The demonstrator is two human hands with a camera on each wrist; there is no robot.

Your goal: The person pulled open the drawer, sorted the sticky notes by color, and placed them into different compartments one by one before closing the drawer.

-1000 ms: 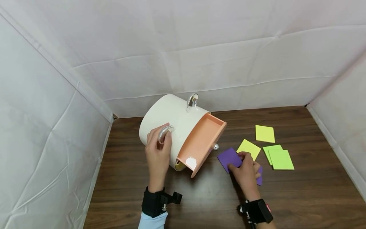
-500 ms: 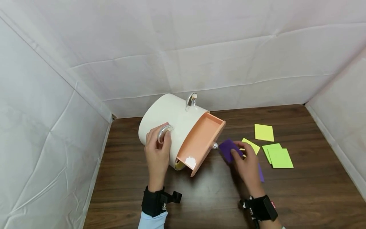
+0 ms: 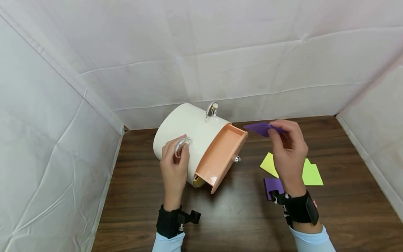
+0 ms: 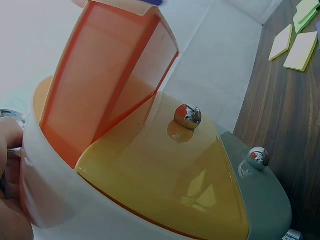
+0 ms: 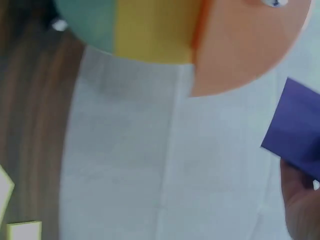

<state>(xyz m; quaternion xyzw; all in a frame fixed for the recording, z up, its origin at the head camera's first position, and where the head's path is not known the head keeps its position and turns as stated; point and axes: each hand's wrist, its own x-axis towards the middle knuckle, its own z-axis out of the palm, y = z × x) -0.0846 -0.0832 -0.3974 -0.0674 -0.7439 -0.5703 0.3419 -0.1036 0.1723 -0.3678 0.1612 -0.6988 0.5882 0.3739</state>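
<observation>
A white drum-shaped box [image 3: 182, 119] lies on its side with its peach-orange drawer [image 3: 220, 150] pulled out. My left hand [image 3: 175, 168] grips one silver ring-shaped handle [image 3: 181, 147] on the drum. To the right of the drawer and raised off the table, my right hand [image 3: 291, 154] pinches a purple sticky note pad [image 3: 259, 128] between thumb and fingers. In the left wrist view, a yellow drawer [image 4: 165, 175] and a grey-green drawer [image 4: 265, 195] sit closed beside the orange one, each with a silver knob.
Another purple pad [image 3: 273, 184] lies below my right wrist on the dark wooden table [image 3: 226, 224]. Yellow notes [image 3: 268, 164] and green notes [image 3: 312, 174] are partly covered by that hand. A second silver ring [image 3: 212, 110] stands on the drum; white cloth walls [image 3: 201, 70] surround the table.
My right hand has lifted the purple sticky note pad off the table and carried it up and back, near the drawer's far corner. My left hand stays on the ring-shaped handle.
</observation>
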